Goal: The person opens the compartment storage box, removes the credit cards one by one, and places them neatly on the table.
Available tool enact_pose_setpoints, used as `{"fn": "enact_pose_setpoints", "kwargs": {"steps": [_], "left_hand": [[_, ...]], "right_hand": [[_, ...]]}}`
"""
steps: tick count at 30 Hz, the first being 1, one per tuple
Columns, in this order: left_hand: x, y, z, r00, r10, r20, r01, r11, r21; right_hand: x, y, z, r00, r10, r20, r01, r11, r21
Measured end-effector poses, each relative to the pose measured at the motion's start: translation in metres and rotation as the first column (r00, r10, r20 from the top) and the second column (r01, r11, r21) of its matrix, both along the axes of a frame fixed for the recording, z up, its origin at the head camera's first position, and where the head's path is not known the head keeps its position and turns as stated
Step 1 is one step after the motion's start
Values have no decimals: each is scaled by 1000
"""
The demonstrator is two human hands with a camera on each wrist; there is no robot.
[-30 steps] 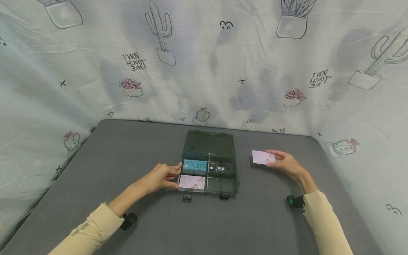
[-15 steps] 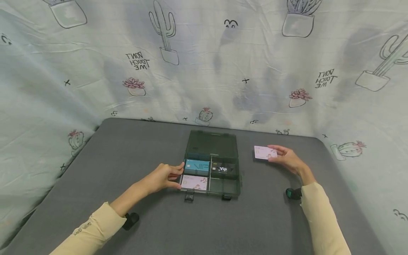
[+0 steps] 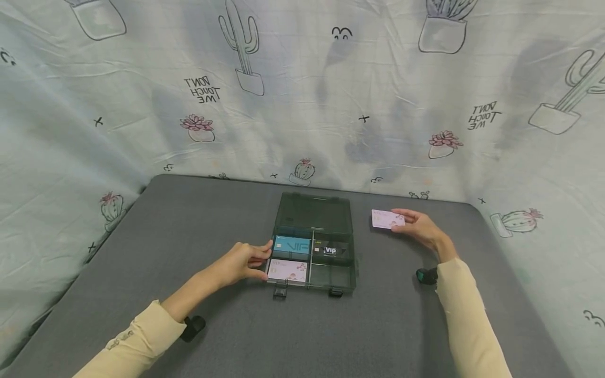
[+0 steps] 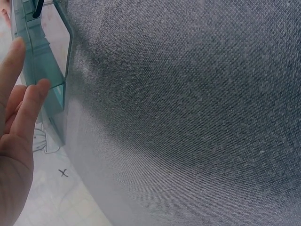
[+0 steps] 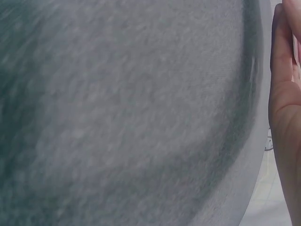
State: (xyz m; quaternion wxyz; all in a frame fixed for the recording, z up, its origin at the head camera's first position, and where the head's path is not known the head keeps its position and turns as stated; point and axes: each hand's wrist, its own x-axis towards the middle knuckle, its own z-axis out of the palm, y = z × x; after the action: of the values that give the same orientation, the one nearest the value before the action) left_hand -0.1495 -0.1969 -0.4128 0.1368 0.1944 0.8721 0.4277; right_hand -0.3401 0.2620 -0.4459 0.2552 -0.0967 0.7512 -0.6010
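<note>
A dark green see-through plastic box (image 3: 314,212) lies on the table with its lid folded back. Behind its divider line sit a blue VIP card (image 3: 285,244) on the left and a black Vip card (image 3: 337,248) on the right. The front left compartment bears a pink card (image 3: 285,270); the front right one shows its green floor. My left hand (image 3: 241,265) touches the box's left side, thumb near the front corner and fingers extended, also in the left wrist view. Right of the box, my right hand (image 3: 420,227) pinches another pink card (image 3: 387,219) by its right end, above the table.
A grey cloth-covered table (image 3: 340,336) surrounds the box. Two black latches (image 3: 280,290) stick out from the box's front edge. A white curtain (image 3: 283,131) with cactus prints hangs behind and at both sides.
My right hand, with the pink card, has moved a little toward the back of the table, and slightly left since half a second ago. The left hand stays at the box's side.
</note>
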Motion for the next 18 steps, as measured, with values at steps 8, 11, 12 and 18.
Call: {"fn": "enact_pose_setpoints", "kwargs": {"steps": [8,11,12,18], "left_hand": [[-1,1,2,1000,-11,12,11,1000,-4],[-2,3,3,1000,-12,13,12,1000,-8],[-2,3,4,1000,-11,14,11,1000,-8],[-2,2,6,1000,3,20,-2,1000,-15]], "right_hand": [[-6,-9,-4,1000,-11,-12,11,1000,0],[-8,-10,-5,1000,-11,-13,11,1000,-3],[-9,-11,-5,1000,-8,-16,8,1000,2],[-13,-13,-6,998,20,-59,-15,996,88]]}}
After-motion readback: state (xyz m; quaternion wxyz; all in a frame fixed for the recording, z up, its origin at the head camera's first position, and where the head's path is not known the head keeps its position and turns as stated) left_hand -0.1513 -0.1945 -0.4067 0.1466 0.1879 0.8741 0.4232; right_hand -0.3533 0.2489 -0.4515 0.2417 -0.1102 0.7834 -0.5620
